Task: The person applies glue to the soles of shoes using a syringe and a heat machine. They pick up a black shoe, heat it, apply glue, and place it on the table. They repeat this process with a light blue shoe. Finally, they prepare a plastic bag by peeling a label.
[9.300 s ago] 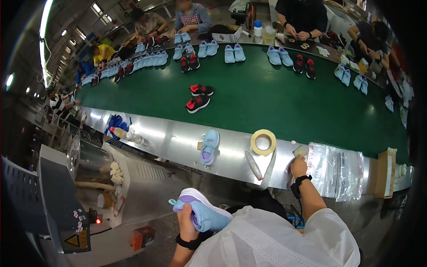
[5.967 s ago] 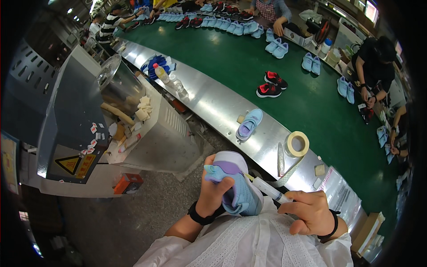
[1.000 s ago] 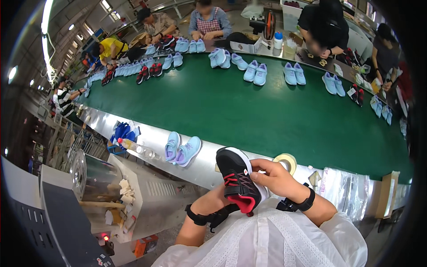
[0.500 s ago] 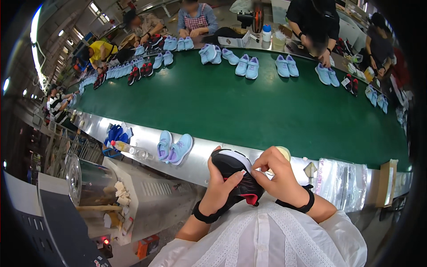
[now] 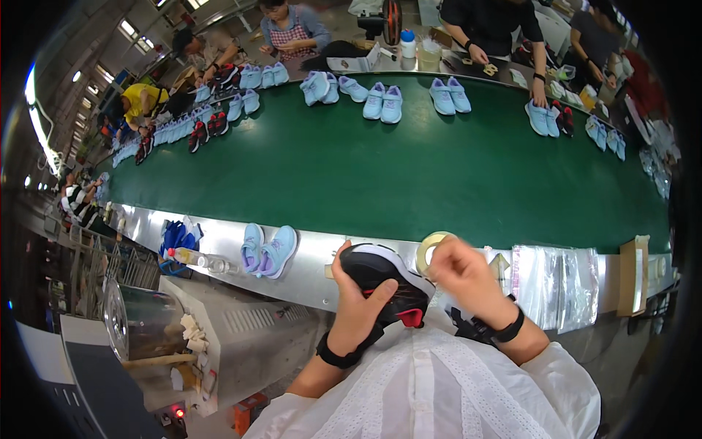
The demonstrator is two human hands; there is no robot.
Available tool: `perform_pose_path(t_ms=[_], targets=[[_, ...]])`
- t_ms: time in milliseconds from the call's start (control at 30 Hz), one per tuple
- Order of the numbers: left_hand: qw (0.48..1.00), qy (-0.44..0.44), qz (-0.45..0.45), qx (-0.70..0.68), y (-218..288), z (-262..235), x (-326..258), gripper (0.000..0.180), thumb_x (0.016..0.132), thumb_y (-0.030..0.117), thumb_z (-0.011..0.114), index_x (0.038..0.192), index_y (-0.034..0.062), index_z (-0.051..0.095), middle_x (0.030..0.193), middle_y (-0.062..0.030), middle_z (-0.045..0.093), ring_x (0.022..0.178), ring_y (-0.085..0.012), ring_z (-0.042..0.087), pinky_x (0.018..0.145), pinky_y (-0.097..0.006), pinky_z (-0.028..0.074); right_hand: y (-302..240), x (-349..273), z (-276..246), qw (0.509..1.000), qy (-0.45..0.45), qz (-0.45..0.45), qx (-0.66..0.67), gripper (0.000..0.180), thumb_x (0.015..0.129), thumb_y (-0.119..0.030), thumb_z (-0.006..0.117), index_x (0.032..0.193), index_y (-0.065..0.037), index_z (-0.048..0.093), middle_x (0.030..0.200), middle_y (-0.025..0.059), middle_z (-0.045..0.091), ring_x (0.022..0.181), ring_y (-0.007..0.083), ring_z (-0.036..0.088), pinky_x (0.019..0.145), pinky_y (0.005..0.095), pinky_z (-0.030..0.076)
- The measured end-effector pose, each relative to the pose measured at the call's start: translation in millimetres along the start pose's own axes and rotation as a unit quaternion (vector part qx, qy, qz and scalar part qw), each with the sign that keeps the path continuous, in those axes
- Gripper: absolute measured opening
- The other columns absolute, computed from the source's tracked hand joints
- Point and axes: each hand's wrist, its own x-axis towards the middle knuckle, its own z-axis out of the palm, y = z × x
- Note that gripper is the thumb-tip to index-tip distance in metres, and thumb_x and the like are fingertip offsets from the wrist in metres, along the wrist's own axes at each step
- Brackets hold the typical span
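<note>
My left hand (image 5: 357,307) is closed round a black sneaker (image 5: 398,296) with a white sole edge and red lining, held tilted in front of my white shirt. To the right of the shoe's sole, my right hand (image 5: 472,282) is raised with its fingers curled together and slightly blurred. Anything pinched in those fingers is hidden. Partly behind that hand lies a roll of pale yellow tape (image 5: 424,257) on the metal ledge (image 5: 314,282). A pair of light blue sneakers (image 5: 278,252) stands on the ledge to the left.
Beyond the ledge runs a wide green belt (image 5: 351,175); blue sneakers (image 5: 382,104) and black-red ones line its far side, where several people work. Clear plastic bags (image 5: 556,285) and a cardboard box (image 5: 633,276) are at right. Bottles (image 5: 201,260) lie at left, near a metal drum (image 5: 142,318).
My right hand has come away from the sneaker's sole and moved right. The left hand keeps its hold. Across the belt, a person's hand has shifted at the blue pair on the right.
</note>
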Motion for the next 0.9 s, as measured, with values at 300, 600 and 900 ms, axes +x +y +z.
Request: perform_pose_path(t_ms=[300, 600, 900], targets=[[0.937, -0.038, -0.207, -0.279, -33.1, -11.0, -1.7, 0.05, 0.08, 0.018, 0.063, 0.123, 0.0086, 0.041, 0.111, -0.0137, 0.054, 0.099, -0.0317, 0.059, 0.086, -0.044, 0.05, 236.7, -5.2, -244.8, 0.895, 0.16, 0.132, -0.395, 0.013, 0.069, -0.013, 0.067, 0.07, 0.0, 0.065, 0.067, 0.0145, 0.063, 0.061, 0.0251, 0.061, 0.063, 0.0337, 0.049], [0.932, 0.048, -0.155, -0.324, -35.4, 11.6, -36.0, 0.066, 0.085, 0.041, 0.048, 0.139, 0.0093, 0.03, 0.117, -0.0129, 0.055, 0.102, -0.037, 0.057, 0.08, -0.054, 0.05, 262.7, 16.4, -219.9, 0.684, 0.099, 0.235, -0.683, 0.019, 0.071, -0.012, 0.06, 0.088, -0.006, 0.065, 0.104, 0.0109, 0.056, 0.104, 0.0312, 0.047, 0.082, 0.0437, 0.042], [0.905, 0.203, -0.089, -0.363, -52.9, 21.3, -118.1, 0.052, 0.084, 0.022, 0.054, 0.132, 0.0084, 0.038, 0.113, -0.0139, 0.055, 0.106, -0.0386, 0.055, 0.088, -0.054, 0.046, 234.4, -25.6, -55.7, 0.822, -0.198, -0.073, -0.529, 0.026, 0.075, -0.026, 0.065, 0.084, -0.004, 0.055, 0.079, 0.015, 0.059, 0.071, 0.0338, 0.06, 0.059, 0.0441, 0.048]])
